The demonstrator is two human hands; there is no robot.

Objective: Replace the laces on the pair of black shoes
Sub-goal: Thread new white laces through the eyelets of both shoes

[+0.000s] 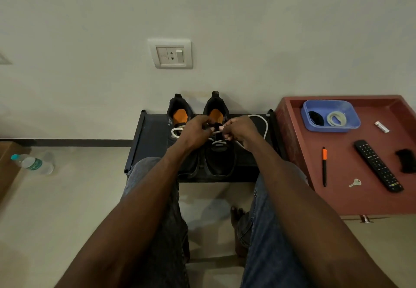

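— Between your hands, what's there?

— Your left hand point(196, 130) and right hand point(238, 131) each pinch the white lace point(265, 123) over the right-hand shoe point(219, 139). Its long axis runs from your hands toward the wall; the free end loops out beyond your right hand, the nearer one.

— How many?

— Two black shoes, side by side on a dark stand point(148, 143); the left-hand shoe point(180, 121) already carries white lace.
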